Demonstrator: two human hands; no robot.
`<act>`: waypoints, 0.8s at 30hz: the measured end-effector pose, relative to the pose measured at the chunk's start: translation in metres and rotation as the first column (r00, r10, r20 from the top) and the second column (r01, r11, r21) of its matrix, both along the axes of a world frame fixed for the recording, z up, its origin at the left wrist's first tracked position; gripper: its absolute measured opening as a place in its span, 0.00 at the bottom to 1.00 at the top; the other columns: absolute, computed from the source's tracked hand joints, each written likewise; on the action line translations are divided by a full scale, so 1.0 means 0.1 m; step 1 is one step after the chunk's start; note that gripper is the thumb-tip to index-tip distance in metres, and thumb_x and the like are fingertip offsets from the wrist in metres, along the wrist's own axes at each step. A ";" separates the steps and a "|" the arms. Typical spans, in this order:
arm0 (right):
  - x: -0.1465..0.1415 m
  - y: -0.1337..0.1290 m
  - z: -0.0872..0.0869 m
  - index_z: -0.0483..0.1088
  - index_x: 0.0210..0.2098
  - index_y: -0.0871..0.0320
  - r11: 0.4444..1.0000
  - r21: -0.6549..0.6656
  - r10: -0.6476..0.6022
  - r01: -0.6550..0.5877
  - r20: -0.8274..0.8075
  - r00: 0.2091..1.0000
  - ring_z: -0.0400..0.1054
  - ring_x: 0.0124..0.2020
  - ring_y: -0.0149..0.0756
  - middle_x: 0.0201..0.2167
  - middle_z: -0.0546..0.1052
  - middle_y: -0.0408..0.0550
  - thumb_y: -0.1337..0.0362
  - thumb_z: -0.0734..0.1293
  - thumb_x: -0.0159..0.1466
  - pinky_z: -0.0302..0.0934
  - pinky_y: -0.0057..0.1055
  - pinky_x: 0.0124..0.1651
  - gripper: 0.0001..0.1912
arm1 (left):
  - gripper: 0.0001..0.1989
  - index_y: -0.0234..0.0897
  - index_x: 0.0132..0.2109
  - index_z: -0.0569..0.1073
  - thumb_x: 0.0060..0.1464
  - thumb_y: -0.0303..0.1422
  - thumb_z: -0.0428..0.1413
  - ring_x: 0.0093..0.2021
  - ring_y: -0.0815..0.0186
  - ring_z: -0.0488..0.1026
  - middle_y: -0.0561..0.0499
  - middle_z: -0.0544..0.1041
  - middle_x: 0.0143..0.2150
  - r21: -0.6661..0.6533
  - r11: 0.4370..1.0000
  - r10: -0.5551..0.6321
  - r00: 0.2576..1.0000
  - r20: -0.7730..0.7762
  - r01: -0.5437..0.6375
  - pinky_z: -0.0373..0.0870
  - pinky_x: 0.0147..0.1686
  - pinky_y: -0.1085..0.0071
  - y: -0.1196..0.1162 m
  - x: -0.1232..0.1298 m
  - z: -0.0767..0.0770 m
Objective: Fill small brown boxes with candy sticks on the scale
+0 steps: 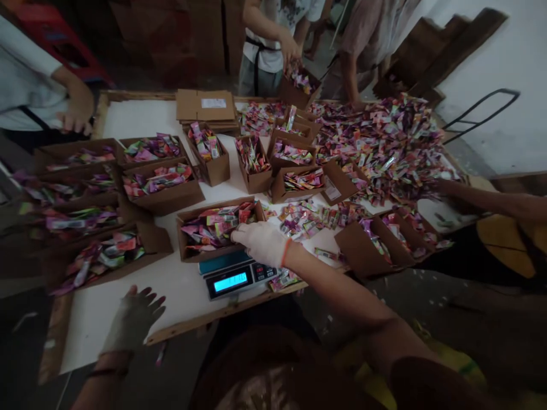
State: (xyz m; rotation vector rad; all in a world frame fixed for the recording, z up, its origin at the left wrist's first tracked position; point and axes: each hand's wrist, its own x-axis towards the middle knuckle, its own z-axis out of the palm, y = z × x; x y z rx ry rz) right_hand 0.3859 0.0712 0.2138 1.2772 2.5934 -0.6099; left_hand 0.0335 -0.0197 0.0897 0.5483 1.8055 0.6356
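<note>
Packets [105, 256] already fill the boxes [158, 239] at our left. Our left hand [139, 313] holds nothing, its fingers spread near the edge of the table [83, 324]. Next, one filled box [213, 255] sits on the lit scale [233, 282]. Our right hand [262, 242] bends at its rim; we cannot tell if it grips. Farther right, a loose heap [384, 136] seems left unboxed.

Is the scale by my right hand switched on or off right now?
On: the scale's display glows blue and shows digits, though they are too blurred to read surely.
</note>
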 end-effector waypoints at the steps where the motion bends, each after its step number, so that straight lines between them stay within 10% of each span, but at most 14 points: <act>1: 0.14 -0.06 -0.04 0.79 0.60 0.55 0.997 0.069 -0.007 0.018 -0.152 0.988 0.81 0.57 0.47 0.58 0.84 0.57 0.72 0.69 0.74 0.74 0.42 0.58 0.18 | 0.16 0.45 0.34 0.67 0.51 0.51 0.59 0.38 0.50 0.80 0.49 0.75 0.30 -0.058 0.990 0.133 0.990 0.047 -0.130 0.80 0.42 0.52 -0.05 0.05 -0.04; 5: 0.95 -0.35 -0.43 0.80 0.56 0.55 0.899 0.135 -0.312 0.416 -0.467 0.828 0.78 0.56 0.47 0.52 0.83 0.57 0.72 0.65 0.74 0.73 0.43 0.62 0.16 | 0.13 0.45 0.42 0.71 0.50 0.40 0.62 0.41 0.56 0.79 0.50 0.79 0.39 -0.080 0.913 0.407 0.905 0.122 -0.400 0.77 0.40 0.64 -0.22 0.11 -0.10; 8: 1.29 -0.58 -0.97 0.80 0.62 0.60 0.787 -0.062 -0.616 0.614 -0.010 0.788 0.77 0.62 0.52 0.62 0.79 0.64 0.73 0.68 0.67 0.70 0.44 0.67 0.25 | 0.16 0.45 0.44 0.74 0.46 0.39 0.65 0.43 0.57 0.80 0.50 0.80 0.43 0.017 0.926 0.373 0.920 0.123 -0.377 0.78 0.41 0.66 -0.25 0.07 -0.08; 14: 1.00 -1.10 -1.86 0.71 0.78 0.52 0.737 -0.227 -0.515 0.637 0.423 0.746 0.70 0.73 0.66 0.79 0.66 0.68 0.64 0.78 0.61 0.68 0.52 0.70 0.46 | 0.21 0.42 0.46 0.79 0.42 0.36 0.68 0.44 0.62 0.80 0.50 0.82 0.50 0.189 0.904 0.362 0.922 0.135 -0.383 0.79 0.40 0.71 0.00 0.25 0.20; 19: 1.06 -1.17 -1.87 0.78 0.72 0.51 0.762 -0.238 -0.473 0.602 0.430 0.769 0.74 0.69 0.52 0.72 0.76 0.62 0.72 0.67 0.70 0.68 0.38 0.66 0.32 | 0.17 0.41 0.47 0.80 0.50 0.40 0.68 0.46 0.62 0.82 0.45 0.83 0.58 0.243 0.914 0.304 0.944 0.126 -0.326 0.80 0.41 0.71 0.21 0.58 0.51; 24: 1.46 -0.83 -1.44 0.87 0.55 0.58 0.769 -0.143 -0.533 0.623 0.395 0.748 0.82 0.53 0.51 0.51 0.87 0.62 0.73 0.71 0.67 0.69 0.39 0.55 0.20 | 0.23 0.41 0.48 0.82 0.44 0.41 0.70 0.52 0.55 0.83 0.45 0.86 0.52 0.275 0.936 0.213 0.976 0.044 -0.217 0.79 0.48 0.66 0.31 0.69 0.56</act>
